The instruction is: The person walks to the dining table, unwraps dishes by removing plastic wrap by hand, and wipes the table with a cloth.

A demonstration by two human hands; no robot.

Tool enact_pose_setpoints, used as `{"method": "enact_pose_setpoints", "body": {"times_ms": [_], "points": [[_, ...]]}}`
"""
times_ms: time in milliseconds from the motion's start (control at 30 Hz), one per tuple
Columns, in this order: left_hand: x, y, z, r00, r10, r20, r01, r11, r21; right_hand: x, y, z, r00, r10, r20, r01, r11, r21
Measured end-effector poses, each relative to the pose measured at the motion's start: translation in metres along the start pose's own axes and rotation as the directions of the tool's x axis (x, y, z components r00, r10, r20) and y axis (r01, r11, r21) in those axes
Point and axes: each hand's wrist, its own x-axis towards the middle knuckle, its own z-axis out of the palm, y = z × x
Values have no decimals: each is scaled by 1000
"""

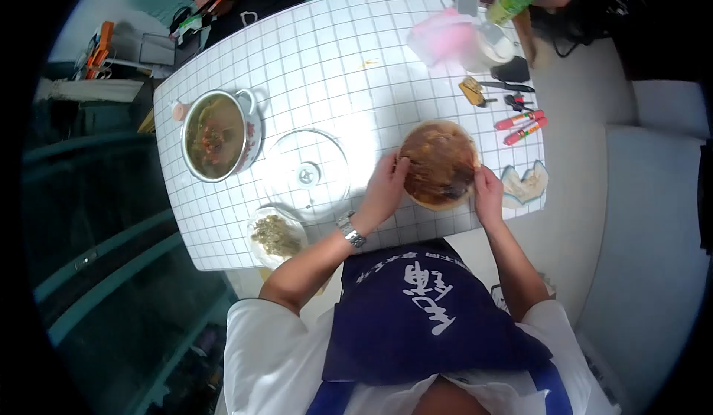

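A round, cream-rimmed bowl full of brown, glossy food is at the table's near edge, in front of my apron. My left hand grips its left rim, thumb on top. On the opposite side, my right hand has its fingers wrapped on the right rim. Whether the bowl rests on the table or is slightly lifted, I cannot tell. Left of my left hand lies a clear glass lid with a round knob. Just right of my right hand is a crumpled, pale, blue-edged piece.
At the left stand a white pot of soup and a plate of chopped greenish food. Along the right lie two red tubes, a black-handled knife, a pink bag and a green bottle. Two people sit beyond the table.
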Motion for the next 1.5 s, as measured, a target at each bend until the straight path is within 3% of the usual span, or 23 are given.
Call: {"method": "enact_pose_setpoints", "body": {"times_ms": [33,100,367,600,800,900,1000,1300,1400,1433,1500], "points": [[-1,-1,0,999,-51,10,50,997,54,-2,-1,-2,1000,0,-6,0,999,-46],[-9,1,3,999,40,-15,-39,999,24,-2,14,-3,999,-47,-11,46,994,-95],[-39,6,16,991,-99,89,121,946,-300,-22,2,-8,997,-65,32,64,998,29],[-61,12,38,998,-19,-59,3,965,-261,-29,9,-24,992,-110,62,110,994,2],[-76,30,50,998,-54,-29,41,941,-335,-33,8,-38,989,-139,51,139,990,-6],[-78,23,56,999,18,-30,-28,932,-360,-35,9,-44,990,-129,63,135,985,-104],[-77,5,59,994,-32,-105,-1,953,-304,-36,8,-48,984,-170,46,171,985,-21],[-79,20,49,994,-107,-29,96,961,-258,-31,3,-59,987,-160,24,160,987,-32],[-61,30,29,993,-30,-113,20,996,-90,-34,-7,-66,993,-122,7,122,992,-27],[-48,33,21,979,112,-169,-88,986,141,-33,-6,-68,992,-126,-6,126,991,-39],[-14,52,9,966,215,-144,-179,958,226,-31,2,-74,991,-129,-29,127,991,-52]]}}
